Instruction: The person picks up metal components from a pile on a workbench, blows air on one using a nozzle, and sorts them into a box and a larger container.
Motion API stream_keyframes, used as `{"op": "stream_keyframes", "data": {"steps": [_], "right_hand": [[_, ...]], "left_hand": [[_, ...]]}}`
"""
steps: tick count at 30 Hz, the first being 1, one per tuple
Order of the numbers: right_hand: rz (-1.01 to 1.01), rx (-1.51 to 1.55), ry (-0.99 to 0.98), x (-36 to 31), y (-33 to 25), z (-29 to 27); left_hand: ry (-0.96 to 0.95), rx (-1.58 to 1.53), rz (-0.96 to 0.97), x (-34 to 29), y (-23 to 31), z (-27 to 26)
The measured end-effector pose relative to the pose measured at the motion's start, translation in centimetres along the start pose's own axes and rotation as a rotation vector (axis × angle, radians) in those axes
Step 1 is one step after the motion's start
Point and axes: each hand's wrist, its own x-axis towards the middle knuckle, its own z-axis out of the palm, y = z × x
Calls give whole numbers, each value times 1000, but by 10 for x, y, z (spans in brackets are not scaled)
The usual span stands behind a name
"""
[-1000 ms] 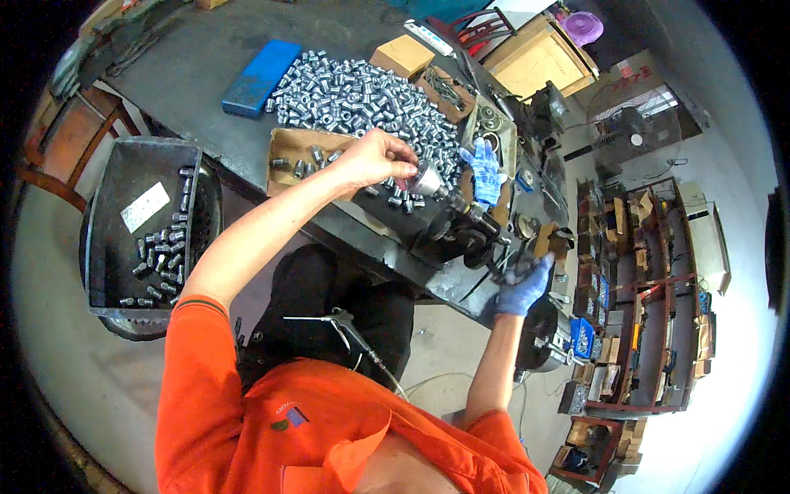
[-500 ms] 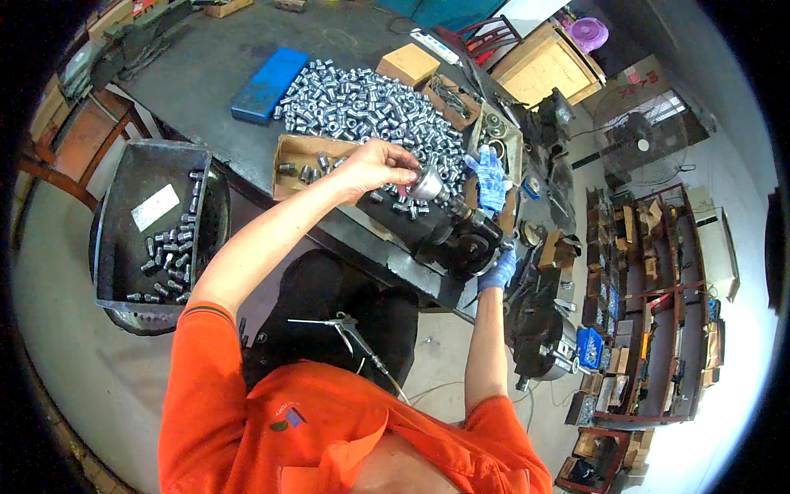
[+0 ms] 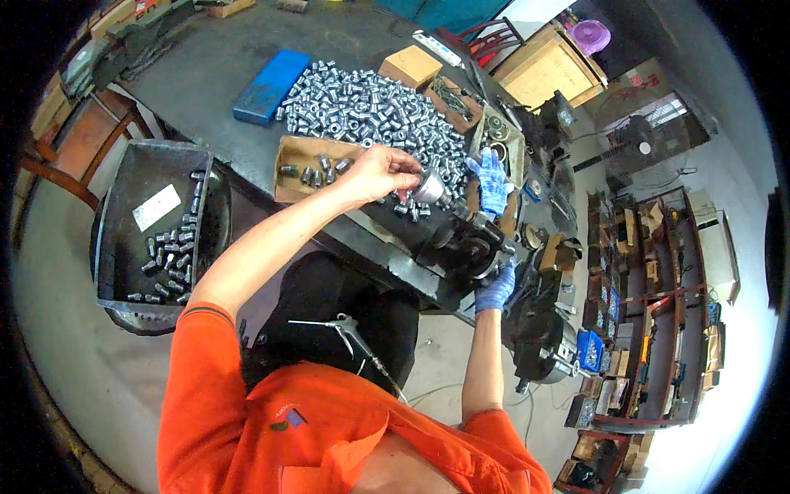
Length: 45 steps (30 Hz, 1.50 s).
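My bare left hand (image 3: pixel 380 174) pinches at the near-left end of a silver round chuck (image 3: pixel 428 188) on a dark bench machine (image 3: pixel 465 245). What lies between its fingertips is hidden. My right hand (image 3: pixel 495 290), in a blue glove, is closed at the handle on the machine's right side; its grip is partly hidden. Left of the machine, an open cardboard box (image 3: pixel 295 189) contains several metal fittings. Some loose fittings (image 3: pixel 411 211) lie just below my left hand. Behind it spreads a large pile of shiny threaded fittings (image 3: pixel 370 107).
A blue case (image 3: pixel 271 86) and a small cardboard box (image 3: pixel 410 66) flank the pile. Another blue glove (image 3: pixel 491 183) lies beyond the machine. At left stands a dark metal bin (image 3: pixel 123 247) with fittings. An air blow gun (image 3: pixel 346 325) rests by my lap. Shelving (image 3: pixel 658 305) lines the right.
My right hand has moved down toward me along the machine's right side. My left hand stays at the chuck, nearly unmoved.
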Motion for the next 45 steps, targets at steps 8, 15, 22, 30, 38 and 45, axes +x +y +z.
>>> {"op": "stream_keyframes", "data": {"steps": [8,15,22,30,38,45], "right_hand": [[-260,-285,6,53,-10,26],[-361,-135,120,-40,-93,107],[-97,-210,80,-62,-44,18],[-434,-454,120,69,-37,36],[-358,-55,-3,-66,-94,81],[-127,-72,-72,-54,-36,3]], "left_hand": [[32,182,-90,-1,13,4],[139,349,-206,-3,13,7],[151,289,-212,-10,19,3],[308,905,43,-15,13,-26],[247,1353,13,-60,32,-76],[507,1638,-383,-232,95,-182]]}}
